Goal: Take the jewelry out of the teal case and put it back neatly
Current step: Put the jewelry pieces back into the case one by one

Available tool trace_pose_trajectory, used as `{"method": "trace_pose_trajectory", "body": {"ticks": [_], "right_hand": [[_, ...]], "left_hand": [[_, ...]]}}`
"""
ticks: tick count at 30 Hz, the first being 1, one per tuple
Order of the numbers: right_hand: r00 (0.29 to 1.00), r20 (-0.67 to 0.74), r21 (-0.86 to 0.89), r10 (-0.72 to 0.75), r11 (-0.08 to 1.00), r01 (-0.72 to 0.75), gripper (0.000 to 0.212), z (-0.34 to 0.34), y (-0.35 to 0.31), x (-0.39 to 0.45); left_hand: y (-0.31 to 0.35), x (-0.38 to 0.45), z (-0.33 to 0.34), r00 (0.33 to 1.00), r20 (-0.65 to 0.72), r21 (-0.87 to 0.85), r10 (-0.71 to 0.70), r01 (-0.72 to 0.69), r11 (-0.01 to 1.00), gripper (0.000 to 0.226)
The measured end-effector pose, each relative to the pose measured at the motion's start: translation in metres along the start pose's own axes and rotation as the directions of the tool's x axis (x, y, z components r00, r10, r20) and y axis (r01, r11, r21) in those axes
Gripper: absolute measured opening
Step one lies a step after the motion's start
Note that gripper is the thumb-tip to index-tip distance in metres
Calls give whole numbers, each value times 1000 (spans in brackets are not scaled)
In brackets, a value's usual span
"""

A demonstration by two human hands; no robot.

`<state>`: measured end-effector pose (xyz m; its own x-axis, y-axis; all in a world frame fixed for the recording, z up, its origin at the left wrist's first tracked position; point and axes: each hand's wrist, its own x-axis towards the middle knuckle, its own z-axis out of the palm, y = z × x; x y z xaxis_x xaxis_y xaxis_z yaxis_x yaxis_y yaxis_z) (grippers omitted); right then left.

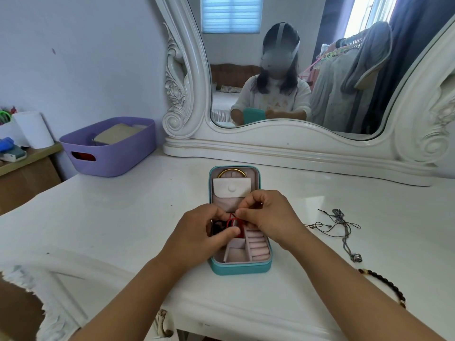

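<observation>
Both hands, left hand (197,230) and right hand (268,215), pinch red cord (232,221) over teal case (241,268); cord may tangle if tugged.

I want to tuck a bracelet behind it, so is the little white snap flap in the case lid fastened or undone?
Fastened, it seems: the white snap flap lies flat over its pocket, button centred, with a gold bangle arching above it.

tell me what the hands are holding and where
Both hands, left and right, pinch a red cord by its loop over the teal case; which part of the loop each grips is hidden.
</observation>
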<state>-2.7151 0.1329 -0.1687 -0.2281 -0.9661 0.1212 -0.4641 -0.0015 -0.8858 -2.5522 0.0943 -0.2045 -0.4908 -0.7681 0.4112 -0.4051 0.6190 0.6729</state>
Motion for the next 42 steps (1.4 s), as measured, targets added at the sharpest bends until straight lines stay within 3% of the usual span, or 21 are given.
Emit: {"method": "trace_pose_trajectory", "body": {"ticks": [2, 7, 12, 16, 20, 24, 30, 36, 42], "right_hand": [[998, 62, 26, -13, 1000, 12, 13, 0, -1, -2], [987, 132, -165, -92, 980, 114, 7, -3, 1, -4], [982, 178, -252, -69, 961, 113, 5, -6, 5, -3], [973, 224, -306, -48, 945, 117, 8, -3, 3, -2], [949, 313, -172, -35, 981, 93, 17, -21, 0, -4], [971, 240, -99, -5, 995, 29, 14, -49, 3, -6], [981, 135, -364, 142, 928, -84, 4, -97, 15, -14], [928, 174, -641, 328, 753, -147, 29, -98, 27, -26], [931, 213, -662, 298, 745, -87, 9, -89, 27, -26]], "left_hand": [[-2, 3, 2, 1000, -19, 32, 3, -2, 999, 7], [-3, 5, 3, 999, 29, 36, 46, -47, 998, 31], [-1, 3, 3, 992, 111, 40, 54, -59, 997, 36], [5, 7, 3, 994, 99, -44, -51, 55, 998, 16], [12, 11, 1, 970, 124, -105, -208, 221, 970, 25], [20, 15, 6, 937, 127, -95, -327, 339, 936, 14], [23, 17, 14, 921, 87, 23, -379, 378, 925, 7], [24, 16, 15, 927, 81, 27, -367, 366, 930, 8], [24, 11, 15, 952, 59, 32, -302, 300, 953, 8]]}}
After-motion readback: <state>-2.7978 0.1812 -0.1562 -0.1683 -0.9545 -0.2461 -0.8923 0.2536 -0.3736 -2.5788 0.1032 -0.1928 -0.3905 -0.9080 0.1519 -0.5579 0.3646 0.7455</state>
